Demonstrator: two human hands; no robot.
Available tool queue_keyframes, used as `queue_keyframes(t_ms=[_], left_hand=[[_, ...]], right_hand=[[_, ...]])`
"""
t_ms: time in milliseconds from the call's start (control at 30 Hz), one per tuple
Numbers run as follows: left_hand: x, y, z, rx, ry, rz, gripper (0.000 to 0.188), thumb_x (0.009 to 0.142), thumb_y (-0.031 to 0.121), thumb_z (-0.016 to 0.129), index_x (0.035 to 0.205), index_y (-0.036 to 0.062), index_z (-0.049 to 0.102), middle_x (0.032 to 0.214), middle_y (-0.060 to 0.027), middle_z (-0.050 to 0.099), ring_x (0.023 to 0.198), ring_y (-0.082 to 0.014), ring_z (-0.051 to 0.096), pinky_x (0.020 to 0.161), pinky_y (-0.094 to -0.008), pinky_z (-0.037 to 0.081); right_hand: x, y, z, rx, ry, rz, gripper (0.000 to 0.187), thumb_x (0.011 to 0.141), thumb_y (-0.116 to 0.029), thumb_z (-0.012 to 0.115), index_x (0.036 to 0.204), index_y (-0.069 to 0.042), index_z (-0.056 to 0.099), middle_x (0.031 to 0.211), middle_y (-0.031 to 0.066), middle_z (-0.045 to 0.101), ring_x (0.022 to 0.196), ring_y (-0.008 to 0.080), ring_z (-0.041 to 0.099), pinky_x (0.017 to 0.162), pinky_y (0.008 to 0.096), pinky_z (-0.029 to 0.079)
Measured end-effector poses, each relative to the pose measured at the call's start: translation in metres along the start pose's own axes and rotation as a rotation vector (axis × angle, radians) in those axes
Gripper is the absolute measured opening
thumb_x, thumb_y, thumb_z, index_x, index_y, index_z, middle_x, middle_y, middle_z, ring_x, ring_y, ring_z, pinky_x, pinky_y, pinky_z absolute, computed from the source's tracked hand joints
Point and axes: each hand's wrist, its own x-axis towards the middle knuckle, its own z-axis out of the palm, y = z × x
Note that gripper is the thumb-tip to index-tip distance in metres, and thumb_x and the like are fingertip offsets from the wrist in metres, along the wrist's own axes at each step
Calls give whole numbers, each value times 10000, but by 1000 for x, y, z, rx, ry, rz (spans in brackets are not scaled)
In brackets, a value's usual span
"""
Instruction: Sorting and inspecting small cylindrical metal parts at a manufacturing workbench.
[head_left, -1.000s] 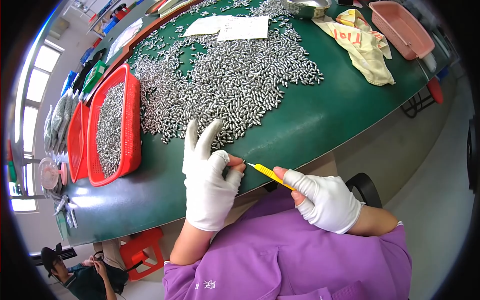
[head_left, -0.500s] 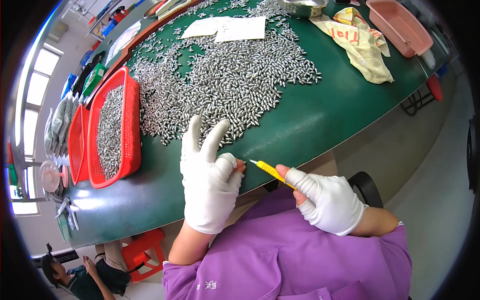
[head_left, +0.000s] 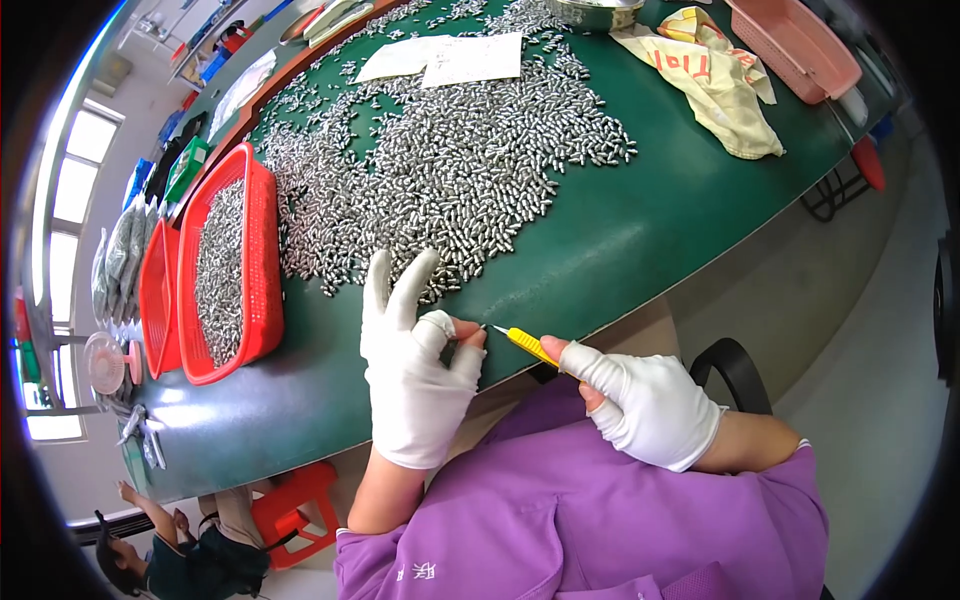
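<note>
A green bench (head_left: pixel 590 245) spreads before the person, its near edge slanting up from the lower left and a brown rail along its far left side. Across its middle lies a broad heap of small silvery metal parts (head_left: pixel 450 170), reaching back toward the far edge. Near the bench's left end stands a red basket (head_left: pixel 264 270) with more such parts in it, and a second red basket (head_left: pixel 158 310) leans close against its outer side. A pink basket (head_left: pixel 800 50) sits at the right end, with a cream cloth (head_left: pixel 712 105) crumpled just beside it; white papers (head_left: pixel 472 60) lie on the rear of the heap. Over the near edge, the left hand (head_left: pixel 420 385), gloved in white, pinches a tiny dark piece (head_left: pixel 485 327) between bare thumb and forefinger, two other fingers stretched out toward the heap's near rim. The right hand (head_left: pixel 650 405), likewise gloved, grips a slim yellow tool (head_left: pixel 527 342), its pale tip at the pinched piece; whether they touch cannot be told.
</note>
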Motion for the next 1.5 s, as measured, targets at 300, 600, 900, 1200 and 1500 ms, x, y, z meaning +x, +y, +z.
queue_keyframes(t_ms=[300,600,900,1200,1500], left_hand=[[-1,0,0,7,-2,-18,154,625,-36,712,663,22,574,1325,-129,533,1340,-427,346,1057,-469,344],[3,0,0,-14,-44,-29,172,629,-50,697,656,13,539,1312,-127,546,1342,-441,335,1049,-461,353],[7,2,0,-15,-74,29,176,652,-46,670,689,8,507,1324,-148,537,1297,-498,350,1022,-487,365],[11,-3,-20,78,-6,172,237,653,-23,685,821,48,534,1215,-165,539,1238,-477,414,978,-529,377],[58,-14,-24,-1006,-256,-295,121,902,73,584,953,64,475,822,-27,558,671,-99,524,614,-236,445]], right_hand=[[1,-2,7,31,-19,13,581,869,-123,562,1423,-135,389,670,91,588,521,267,598,482,393,518],[6,-2,-2,78,-65,14,574,869,-117,540,1423,-121,389,649,101,599,523,274,603,478,394,512],[22,-10,-25,39,-179,84,460,885,-136,521,1344,-116,492,686,137,642,538,301,616,523,397,520],[18,21,-54,-47,432,20,503,853,-55,569,1339,-175,515,824,122,612,620,302,610,570,376,510],[85,131,-89,-715,514,225,223,794,-154,657,1015,-150,687,919,113,610,841,278,610,703,387,502]])
